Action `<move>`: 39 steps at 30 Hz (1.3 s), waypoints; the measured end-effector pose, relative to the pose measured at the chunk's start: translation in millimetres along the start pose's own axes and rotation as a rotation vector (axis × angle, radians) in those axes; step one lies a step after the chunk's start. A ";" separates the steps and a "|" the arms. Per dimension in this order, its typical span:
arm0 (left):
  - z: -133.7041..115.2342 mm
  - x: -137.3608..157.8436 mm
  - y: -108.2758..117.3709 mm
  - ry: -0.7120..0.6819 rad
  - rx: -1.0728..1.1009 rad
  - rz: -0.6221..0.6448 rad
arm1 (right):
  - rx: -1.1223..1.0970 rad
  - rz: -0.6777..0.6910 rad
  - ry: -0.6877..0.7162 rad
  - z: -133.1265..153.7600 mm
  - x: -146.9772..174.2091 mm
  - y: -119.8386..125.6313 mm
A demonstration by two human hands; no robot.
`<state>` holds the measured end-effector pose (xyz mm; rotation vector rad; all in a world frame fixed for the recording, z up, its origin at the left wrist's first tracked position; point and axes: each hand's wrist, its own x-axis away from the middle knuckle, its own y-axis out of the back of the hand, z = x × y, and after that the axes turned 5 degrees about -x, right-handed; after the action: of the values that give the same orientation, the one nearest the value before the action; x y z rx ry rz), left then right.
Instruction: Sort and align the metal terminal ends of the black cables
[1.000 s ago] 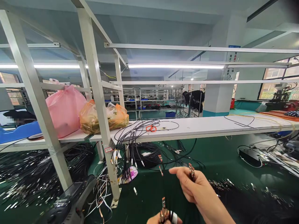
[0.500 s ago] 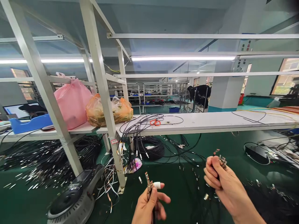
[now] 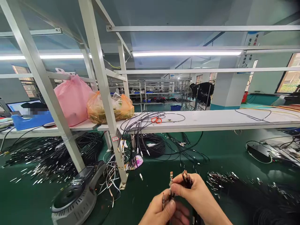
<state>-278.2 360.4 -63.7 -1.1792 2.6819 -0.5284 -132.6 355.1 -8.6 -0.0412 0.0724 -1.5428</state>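
My left hand (image 3: 164, 211) and my right hand (image 3: 193, 195) meet low in the middle, above the green bench top (image 3: 211, 156). Both pinch a small bundle of thin black wires with metal terminals (image 3: 171, 184) at their ends. The right hand's fingertips grip the terminal ends near the top of the bundle; the left hand holds the wires just below. The lower part of the bundle is hidden behind my hands.
A white shelf (image 3: 211, 120) carries orange scissors (image 3: 156, 120), a pink bag (image 3: 72, 100) and an orange bag (image 3: 110, 109). Piles of black wires lie at left (image 3: 44, 156) and right (image 3: 246, 187). A grey tape dispenser (image 3: 75, 200) and a white frame post (image 3: 110, 125) stand close.
My hands were apart half a second ago, each with wires; now they have come together in the middle on one bundle. The right hand moved left and down.
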 end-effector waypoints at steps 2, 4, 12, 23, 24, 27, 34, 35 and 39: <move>6.1 0.5 1.6 0.049 0.012 -0.084 | 0.034 -0.055 0.048 0.0 -1.6 6.2; 12.2 -0.3 2.8 0.065 -0.090 -0.146 | 0.019 -0.073 0.050 -0.5 -2.2 9.6; -15.1 1.8 -7.5 -0.100 -0.528 -0.370 | -0.013 -0.030 0.073 -3.3 4.5 10.1; -25.5 -5.4 -19.2 -0.166 -0.914 -0.416 | -0.005 0.022 0.017 -8.7 6.9 17.6; -24.1 -5.0 -18.3 -0.156 -0.912 -0.394 | 0.006 0.027 0.033 -7.6 8.0 17.1; -9.0 -3.1 -9.0 -0.118 -0.836 -0.313 | 0.035 -0.003 0.075 -5.0 9.0 16.8; 21.2 4.8 14.1 0.045 -0.689 -0.302 | -0.027 -0.142 0.002 1.8 7.6 20.4; 14.7 4.8 10.8 -0.003 -0.726 -0.320 | -0.021 -0.112 0.000 2.1 8.1 18.9; -13.5 0.3 -9.4 -0.127 -0.795 -0.300 | -0.015 -0.084 0.005 -0.5 9.4 13.2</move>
<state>-275.9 357.6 -47.6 -1.7243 2.6640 0.6396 -119.2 346.1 -10.2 -0.0526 0.0869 -1.6259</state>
